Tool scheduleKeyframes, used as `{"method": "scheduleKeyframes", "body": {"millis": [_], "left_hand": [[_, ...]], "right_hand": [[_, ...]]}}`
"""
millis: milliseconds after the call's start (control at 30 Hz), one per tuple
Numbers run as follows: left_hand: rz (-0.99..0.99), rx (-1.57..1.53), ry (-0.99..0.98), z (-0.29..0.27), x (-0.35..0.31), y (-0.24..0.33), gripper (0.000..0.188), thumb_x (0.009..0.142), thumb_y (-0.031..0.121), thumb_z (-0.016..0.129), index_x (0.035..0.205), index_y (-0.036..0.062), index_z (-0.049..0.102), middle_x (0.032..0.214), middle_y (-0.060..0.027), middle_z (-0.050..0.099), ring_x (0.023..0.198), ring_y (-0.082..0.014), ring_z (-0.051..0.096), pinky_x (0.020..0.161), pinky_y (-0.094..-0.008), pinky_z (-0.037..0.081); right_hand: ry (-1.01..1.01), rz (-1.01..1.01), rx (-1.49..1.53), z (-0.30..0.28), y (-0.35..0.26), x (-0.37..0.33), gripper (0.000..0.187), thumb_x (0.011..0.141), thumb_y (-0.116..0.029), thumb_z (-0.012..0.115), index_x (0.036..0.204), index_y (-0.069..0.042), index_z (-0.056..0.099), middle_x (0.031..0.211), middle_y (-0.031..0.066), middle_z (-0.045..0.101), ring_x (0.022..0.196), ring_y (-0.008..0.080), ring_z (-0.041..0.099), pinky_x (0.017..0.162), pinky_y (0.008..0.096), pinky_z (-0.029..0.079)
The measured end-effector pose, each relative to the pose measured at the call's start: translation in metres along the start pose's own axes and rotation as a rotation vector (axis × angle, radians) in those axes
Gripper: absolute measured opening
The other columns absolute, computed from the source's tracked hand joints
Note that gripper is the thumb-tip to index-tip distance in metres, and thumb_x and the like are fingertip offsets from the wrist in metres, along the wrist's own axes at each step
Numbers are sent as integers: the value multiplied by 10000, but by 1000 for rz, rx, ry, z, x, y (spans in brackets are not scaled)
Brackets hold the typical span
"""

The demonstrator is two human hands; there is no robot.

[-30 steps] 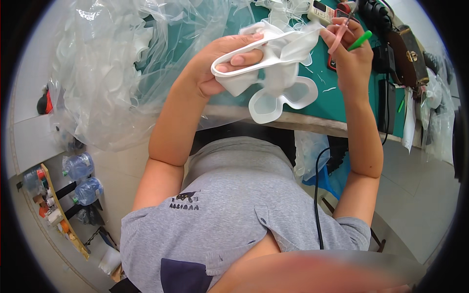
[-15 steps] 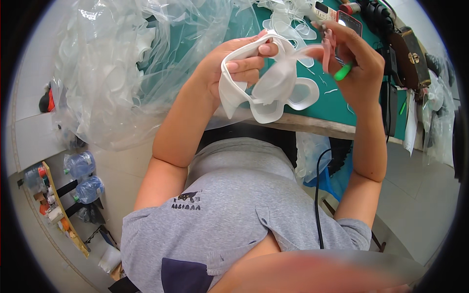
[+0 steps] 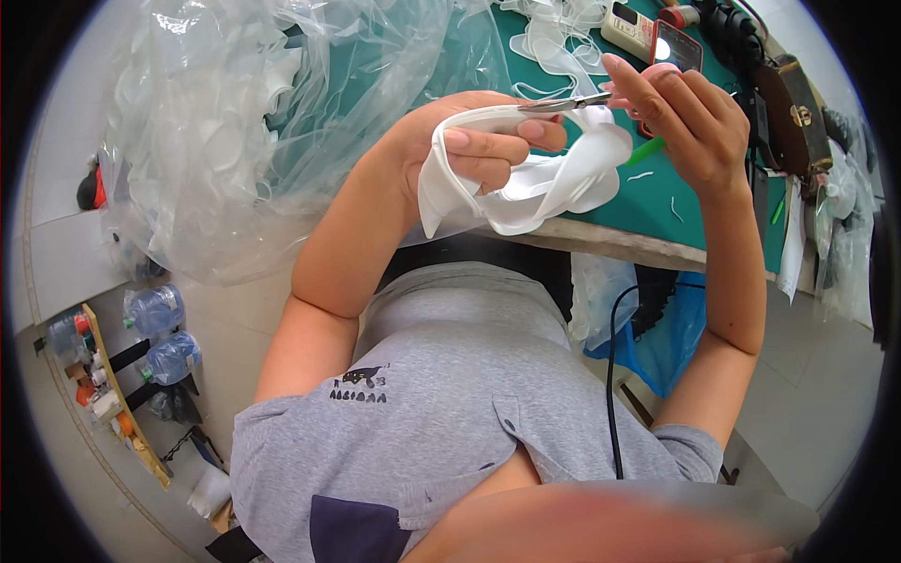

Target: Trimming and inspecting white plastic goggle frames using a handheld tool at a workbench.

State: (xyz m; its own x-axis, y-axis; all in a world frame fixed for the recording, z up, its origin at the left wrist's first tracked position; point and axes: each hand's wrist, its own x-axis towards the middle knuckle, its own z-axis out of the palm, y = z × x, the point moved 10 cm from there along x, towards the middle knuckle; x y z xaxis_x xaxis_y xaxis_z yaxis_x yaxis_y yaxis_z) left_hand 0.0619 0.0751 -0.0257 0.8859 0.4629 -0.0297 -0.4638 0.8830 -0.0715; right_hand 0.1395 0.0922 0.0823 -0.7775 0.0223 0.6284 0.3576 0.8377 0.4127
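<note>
My left hand (image 3: 479,141) grips a white, flexible moulded piece (image 3: 558,192) with ring-shaped openings, raised above the near edge of the table. Its fingers wrap round the upper rim. In my right hand (image 3: 699,131) is a pair of small scissors (image 3: 568,102) with pink handles. The metal blades lie along the top edge of the white piece, close to my left fingertips; whether they are cutting into it I cannot tell. A green rod-like handle (image 3: 645,152) sticks out below my right fingers, its other end hidden by the hand.
On the green table (image 3: 648,206), a large clear plastic bag (image 3: 216,159) of white pieces spreads across the left. White ring-shaped offcuts (image 3: 563,38) lie at the back. A phone (image 3: 678,49), a beige handheld device (image 3: 627,28) and a brown case (image 3: 796,113) stand at the right.
The scissors have swung left, from upright beside my right fingers to the top edge of the white piece. The piece has turned and folded in my left hand.
</note>
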Motion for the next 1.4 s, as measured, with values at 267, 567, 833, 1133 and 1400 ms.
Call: {"method": "scheduleKeyframes", "body": {"millis": [267, 567, 833, 1133, 1400], "left_hand": [[-69, -201, -99, 9, -4, -8, 131, 960, 63, 309, 914, -53, 350, 687, -83, 444, 360, -94, 484, 292, -179, 400], [-113, -180, -194, 10, -9, -8, 123, 951, 54, 328, 912, -62, 344, 790, -101, 427, 384, -95, 507, 295, -187, 413], [-92, -171, -209, 8, -11, -8, 127, 956, 53, 320, 919, -65, 349, 783, -100, 434, 383, -84, 503, 301, -185, 417], [-71, -105, -151, 7, -16, -1, 131, 972, 69, 310, 903, -34, 351, 636, -49, 426, 367, -73, 486, 315, -178, 411], [-88, -119, -136, 9, -13, -4, 135, 979, 80, 297, 909, -21, 352, 566, -32, 432, 352, -74, 461, 316, -177, 387]], "right_hand": [[54, -14, 55, 6, 1, 2, 580, 557, -142, 739, 1133, -113, 682, 691, 5, 537, 595, 113, 498, 505, 201, 437], [85, -38, 61, 13, -4, 1, 531, 581, -160, 738, 1106, -101, 693, 721, 20, 572, 631, 135, 552, 528, 218, 477], [11, 16, 113, 19, -10, 14, 519, 579, -155, 747, 1092, -90, 698, 724, 31, 563, 624, 136, 545, 524, 232, 467], [23, 15, 147, 19, -9, 16, 539, 583, -141, 755, 1114, -79, 683, 706, 26, 543, 597, 134, 515, 496, 238, 443], [50, 37, 174, 19, -5, 14, 538, 592, -118, 759, 1125, -104, 682, 708, 24, 548, 617, 133, 528, 506, 238, 458]]}}
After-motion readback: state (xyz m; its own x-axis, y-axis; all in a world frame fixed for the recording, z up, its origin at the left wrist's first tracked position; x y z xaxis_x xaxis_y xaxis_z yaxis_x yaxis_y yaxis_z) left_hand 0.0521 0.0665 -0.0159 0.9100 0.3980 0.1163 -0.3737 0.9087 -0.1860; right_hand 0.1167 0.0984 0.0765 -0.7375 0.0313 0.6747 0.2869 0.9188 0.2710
